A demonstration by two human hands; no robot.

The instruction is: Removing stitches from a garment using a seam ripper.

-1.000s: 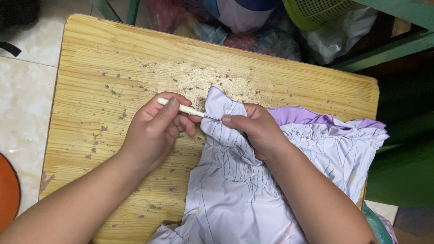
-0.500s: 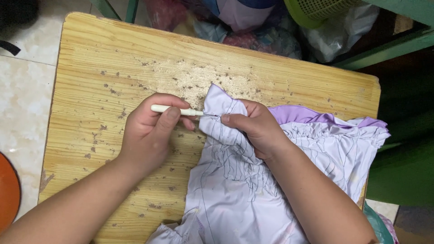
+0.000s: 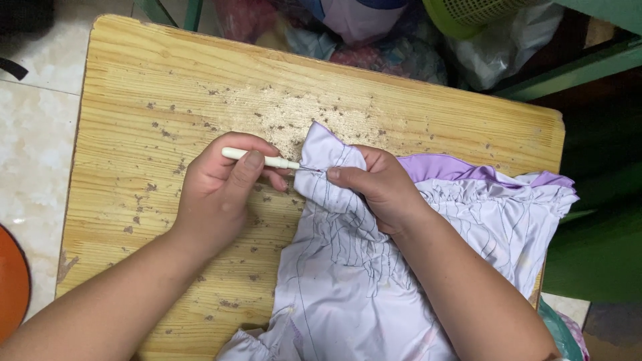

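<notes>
The left hand [image 3: 217, 194], at centre-left of the frame, has its fingers closed around a slim cream-white plastic tool with a thin metal tip [image 3: 264, 159]. Most of the handle is hidden inside the grip; only its rounded end and the stretch toward the tip show, and the tip itself is too fine to make out where it meets the cloth. The right hand [image 3: 378, 190], at centre, pinches a bunched fold of the pale lilac gathered fabric garment with dark stitch lines [image 3: 348, 281] between thumb and fingers, just beside the tool's tip. The garment lies over the lower right of the scuffed, speckled light wooden tabletop [image 3: 167, 87], its lower part cut off by the bottom edge of the frame and partly covered by the right forearm. A brighter purple band [image 3: 448, 167] shows at its upper edge.

Bare wood lies open across the upper and left parts of the tabletop. Beyond its far edge, at the top of the frame, sit crumpled plastic bags and cloth [image 3: 374, 33], hard to tell apart, and a green mesh basket [image 3: 468, 13], cut off. A pale tiled floor [image 3: 33, 134] runs along the left, with an orange rounded object [image 3: 12, 281] cropped at lower left.
</notes>
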